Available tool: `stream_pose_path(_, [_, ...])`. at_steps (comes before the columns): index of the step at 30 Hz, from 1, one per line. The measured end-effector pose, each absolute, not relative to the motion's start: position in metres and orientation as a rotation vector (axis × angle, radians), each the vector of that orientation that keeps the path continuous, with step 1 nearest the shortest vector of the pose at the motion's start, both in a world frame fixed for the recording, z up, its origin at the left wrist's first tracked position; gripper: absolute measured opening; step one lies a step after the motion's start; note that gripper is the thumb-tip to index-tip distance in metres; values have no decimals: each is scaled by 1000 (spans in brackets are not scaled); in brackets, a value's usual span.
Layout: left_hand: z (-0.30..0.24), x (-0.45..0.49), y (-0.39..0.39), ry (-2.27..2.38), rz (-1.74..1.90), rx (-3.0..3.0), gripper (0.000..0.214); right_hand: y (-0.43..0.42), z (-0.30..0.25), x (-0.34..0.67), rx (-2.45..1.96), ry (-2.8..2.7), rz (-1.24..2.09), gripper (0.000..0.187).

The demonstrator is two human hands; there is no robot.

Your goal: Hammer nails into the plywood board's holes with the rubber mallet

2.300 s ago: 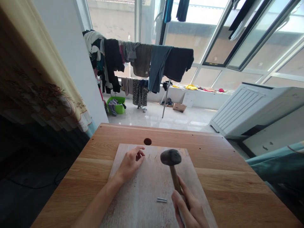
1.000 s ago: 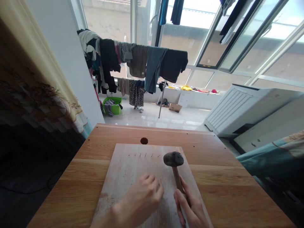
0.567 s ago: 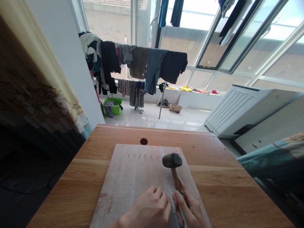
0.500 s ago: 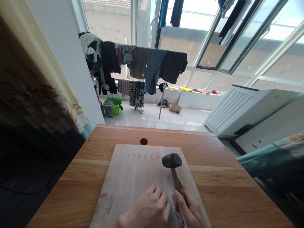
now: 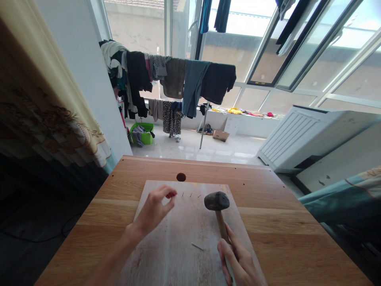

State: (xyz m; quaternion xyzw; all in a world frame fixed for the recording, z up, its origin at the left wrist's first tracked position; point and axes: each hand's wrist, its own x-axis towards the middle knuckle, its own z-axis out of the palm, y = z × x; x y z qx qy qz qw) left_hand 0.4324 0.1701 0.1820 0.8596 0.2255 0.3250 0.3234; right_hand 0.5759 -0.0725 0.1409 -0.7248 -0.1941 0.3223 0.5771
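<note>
A pale wooden board (image 5: 166,254) lies on the wooden table (image 5: 282,238). A row of small nails (image 5: 190,195) stands near the board's far edge. My left hand (image 5: 153,210) hovers over the left end of that row, thumb and forefinger pinched on a thin nail that barely shows. My right hand (image 5: 238,264) grips the wooden handle of a dark-headed hammer (image 5: 216,201), whose head rests on the board just right of the row. One loose nail (image 5: 197,246) lies on the board between my hands.
A round hole (image 5: 181,176) is cut in the table beyond the board. Past the table stand a clothes rack hung with garments (image 5: 184,79), a green basket (image 5: 144,133) and a white slatted panel (image 5: 300,135). A curtain (image 5: 44,103) hangs at the left.
My left hand came back to the loose nails beside my right hand, closed there, then moved forward to the nail row in a pinch. One loose nail is left. The hammer stayed put.
</note>
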Motion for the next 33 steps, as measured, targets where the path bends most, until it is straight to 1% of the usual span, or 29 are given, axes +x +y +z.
stream_pose_path(3, [164, 433, 192, 761, 962, 2172, 8, -72, 144, 575, -1701, -447, 743, 81])
stream_pose_path(9, [145, 433, 194, 770, 878, 2130, 11, -72, 145, 575, -1752, -449, 745, 81])
stream_pose_path(21, [139, 434, 196, 789, 881, 2068, 11, -75, 137, 577, -1743, -503, 752, 80])
stream_pose_path(27, [139, 432, 195, 776, 929, 2141, 9, -75, 134, 577, -1744, -497, 730, 84])
stream_pose_path(33, [138, 432, 194, 753, 865, 2162, 9, -76, 135, 578, -1732, -509, 752, 85])
